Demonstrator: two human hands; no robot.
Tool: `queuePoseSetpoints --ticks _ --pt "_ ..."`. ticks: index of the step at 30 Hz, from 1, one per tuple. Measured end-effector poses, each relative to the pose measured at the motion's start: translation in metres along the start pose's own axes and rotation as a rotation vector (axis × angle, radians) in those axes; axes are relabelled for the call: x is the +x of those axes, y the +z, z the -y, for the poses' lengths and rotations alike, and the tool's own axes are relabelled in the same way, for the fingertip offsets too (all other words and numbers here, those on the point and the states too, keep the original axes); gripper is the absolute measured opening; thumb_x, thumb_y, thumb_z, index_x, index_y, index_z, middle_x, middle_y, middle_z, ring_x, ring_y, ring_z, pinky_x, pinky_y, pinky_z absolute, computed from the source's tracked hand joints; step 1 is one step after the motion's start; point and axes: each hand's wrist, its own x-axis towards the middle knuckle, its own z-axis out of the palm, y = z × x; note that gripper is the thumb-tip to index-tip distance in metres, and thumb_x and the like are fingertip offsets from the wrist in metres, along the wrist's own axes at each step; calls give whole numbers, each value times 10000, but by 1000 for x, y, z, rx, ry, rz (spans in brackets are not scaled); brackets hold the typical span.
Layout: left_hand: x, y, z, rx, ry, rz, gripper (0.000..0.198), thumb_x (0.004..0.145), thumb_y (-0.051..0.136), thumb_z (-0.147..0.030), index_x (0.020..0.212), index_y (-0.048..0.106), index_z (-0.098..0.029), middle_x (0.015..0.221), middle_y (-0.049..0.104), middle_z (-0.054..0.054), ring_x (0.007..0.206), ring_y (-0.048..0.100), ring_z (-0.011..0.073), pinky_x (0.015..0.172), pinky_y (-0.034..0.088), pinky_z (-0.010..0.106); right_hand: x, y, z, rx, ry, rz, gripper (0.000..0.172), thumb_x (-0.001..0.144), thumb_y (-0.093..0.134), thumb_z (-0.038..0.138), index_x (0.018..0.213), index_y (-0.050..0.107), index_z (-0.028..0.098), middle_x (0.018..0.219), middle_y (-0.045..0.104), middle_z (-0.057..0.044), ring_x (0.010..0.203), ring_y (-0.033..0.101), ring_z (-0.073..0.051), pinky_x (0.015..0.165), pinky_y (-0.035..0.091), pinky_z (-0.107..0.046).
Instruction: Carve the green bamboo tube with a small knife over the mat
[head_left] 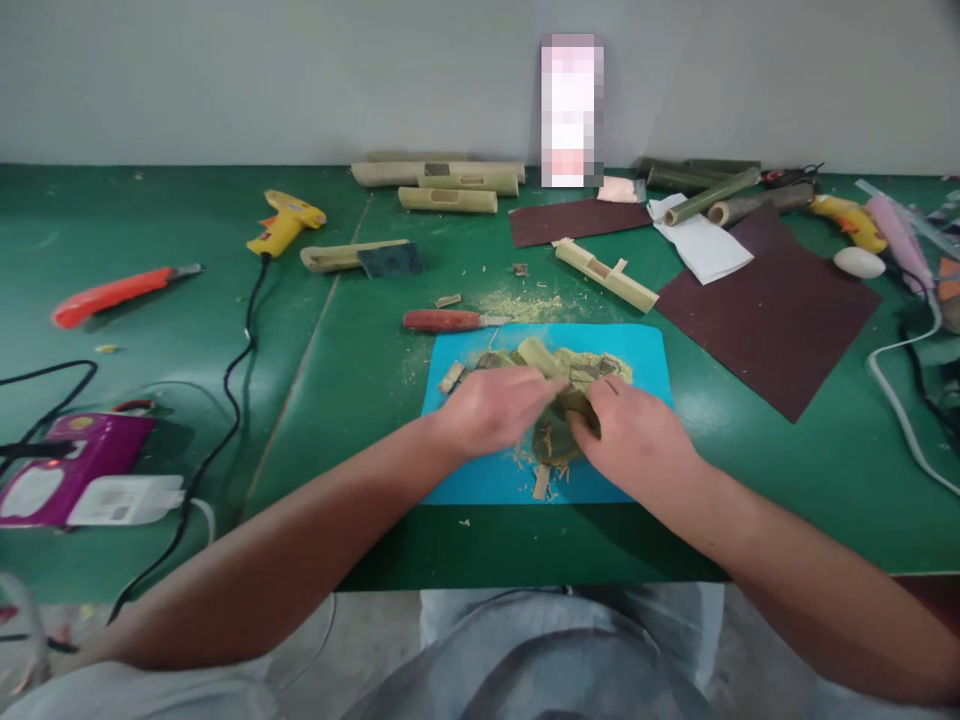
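Observation:
Over a blue mat (645,350) both hands meet at a piece of bamboo tube (538,355), its pale far end pointing up and to the left. My right hand (637,415) is closed around the near part of the tube. Beside it, my left hand (499,408) is closed in a pinch against the tube; what its fingers hold, if anything, is hidden. Beneath the hands lies a dark round patch (551,440) strewn with shavings. Small bamboo chips (540,482) and yellowish dust are scattered over the mat. A red-handled knife (442,320) rests at the mat's far left corner.
Cut bamboo tubes (448,200) lie at the back, with another notched one (607,275) beyond the mat. Brown sandpaper sheets (772,320) are on the right. Leftward are a yellow glue gun (285,222), an orange cutter (112,297), cables and a purple power strip (97,450).

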Motion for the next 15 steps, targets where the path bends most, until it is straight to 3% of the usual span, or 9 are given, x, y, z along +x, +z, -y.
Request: queuePoseSetpoints --ticks 3,7,12,15 --pt "1 0 3 56 -91 -111 368 1045 389 -278 1207 686 -133 938 734 102 867 700 196 752 576 308 0 -1 0 -5 9 6 199 956 492 299 927 631 159 912 647 -99 772 623 -215 556 319 -314" --pt "0 1 0 40 4 -6 363 1043 385 -265 1246 664 -155 904 730 74 830 699 177 710 579 286 1 -3 0 4 1 31 212 965 478 298 949 635 156 920 651 -103 774 625 -219 554 325 -314" --pt "1 2 0 46 -75 -118 349 1040 404 -259 1225 678 -148 970 737 95 889 700 184 769 579 292 0 -1 0 -3 17 7 219 970 470 304 939 634 163 914 652 -99 773 625 -213 557 322 -311" --pt "1 2 -1 7 42 -22 347 1043 399 -248 1249 663 -156 920 729 75 849 699 167 737 573 267 0 0 0 1 5 14 225 973 464 305 945 634 162 900 649 -95 762 624 -209 554 316 -309"
